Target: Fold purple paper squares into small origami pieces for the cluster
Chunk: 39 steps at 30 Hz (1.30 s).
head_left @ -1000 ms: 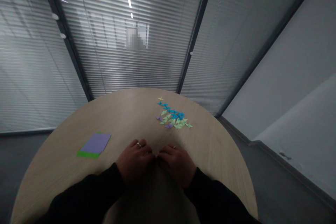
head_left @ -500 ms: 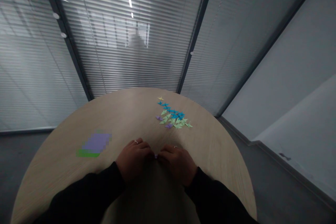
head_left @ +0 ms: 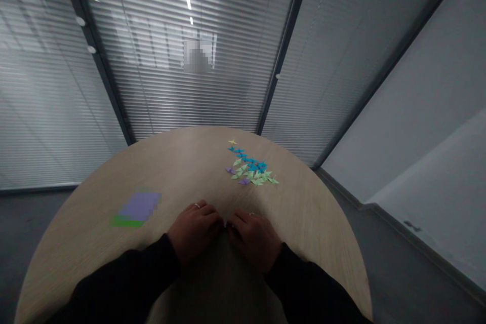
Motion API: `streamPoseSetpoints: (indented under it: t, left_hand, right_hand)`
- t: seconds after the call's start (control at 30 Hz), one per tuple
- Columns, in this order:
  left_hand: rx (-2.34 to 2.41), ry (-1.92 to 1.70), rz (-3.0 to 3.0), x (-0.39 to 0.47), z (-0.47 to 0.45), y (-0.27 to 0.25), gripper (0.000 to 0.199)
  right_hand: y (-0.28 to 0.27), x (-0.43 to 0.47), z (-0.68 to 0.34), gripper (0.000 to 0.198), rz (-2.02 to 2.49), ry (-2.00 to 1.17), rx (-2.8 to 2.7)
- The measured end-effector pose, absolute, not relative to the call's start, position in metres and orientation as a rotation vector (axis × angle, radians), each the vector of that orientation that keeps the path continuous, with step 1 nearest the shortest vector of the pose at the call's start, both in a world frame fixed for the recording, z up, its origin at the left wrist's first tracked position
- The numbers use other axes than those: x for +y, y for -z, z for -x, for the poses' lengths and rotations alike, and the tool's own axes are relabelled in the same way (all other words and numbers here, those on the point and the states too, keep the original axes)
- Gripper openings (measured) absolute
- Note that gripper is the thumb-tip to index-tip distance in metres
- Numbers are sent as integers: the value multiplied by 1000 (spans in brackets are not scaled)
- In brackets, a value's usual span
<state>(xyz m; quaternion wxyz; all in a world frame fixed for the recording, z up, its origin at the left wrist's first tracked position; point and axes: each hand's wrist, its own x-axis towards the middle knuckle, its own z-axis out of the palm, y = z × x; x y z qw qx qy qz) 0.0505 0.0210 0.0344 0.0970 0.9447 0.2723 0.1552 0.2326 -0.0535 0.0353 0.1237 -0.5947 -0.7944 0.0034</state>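
At the near middle of the table, my left hand (head_left: pixel 196 229) and my right hand (head_left: pixel 252 237) meet fingertip to fingertip. Both are closed, pinching a small purple piece of folded paper (head_left: pixel 225 225) between them. Only a sliver of that paper shows; the fingers hide the rest. Each hand wears a ring. Beyond my right hand lies a cluster of folded paper figures, with blue ones (head_left: pixel 252 166), pale green ones (head_left: pixel 259 178), a purple one (head_left: pixel 244 181) and a yellow one (head_left: pixel 232 142). To the left of my left hand lies a stack of purple paper (head_left: pixel 139 205) with green paper (head_left: pixel 127 221) under it.
The round wooden table (head_left: pixel 182 157) fills the lower middle. Behind it stand glass panels with blinds (head_left: pixel 197 96) and dark frames. A white wall (head_left: pixel 410 152) rises at the right, and grey floor shows on both sides.
My right hand has shifted slightly left, closer to my left fingertips, and less of the purple paper shows. The left hand and the paper figures stay in place.
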Motion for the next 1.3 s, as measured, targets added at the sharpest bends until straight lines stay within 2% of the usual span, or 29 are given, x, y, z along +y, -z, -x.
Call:
streamPoseSetpoints:
  t: [0.27, 0.5, 0.83, 0.97, 1.17, 1.3]
  left_hand:
    - [876, -461, -2735, 21, -53, -34, 16]
    - [960, -455, -2608, 18, -53, -40, 15]
    - [939, -428, -2470, 24, -50, -41, 14]
    - [950, -419, -2470, 25, -50, -41, 18]
    - [985, -402, -2587, 20, -55, -42, 19]
    - [954, -422, -2610, 20, -56, -41, 19]
  right_hand:
    - [-38, -54, -227, 11, 1795, -60, -2194]
    - [-38, -52, -241, 17, 1629, -321, -2118]
    - [-38, -52, -241, 16, 1650, -354, -2101]
    - [-39, -52, -238, 17, 1709, -218, -2172]
    - [-26, -51, -235, 13, 1655, 200, -2427]
    - [-25, -50, -236, 12, 1601, 243, -2445]
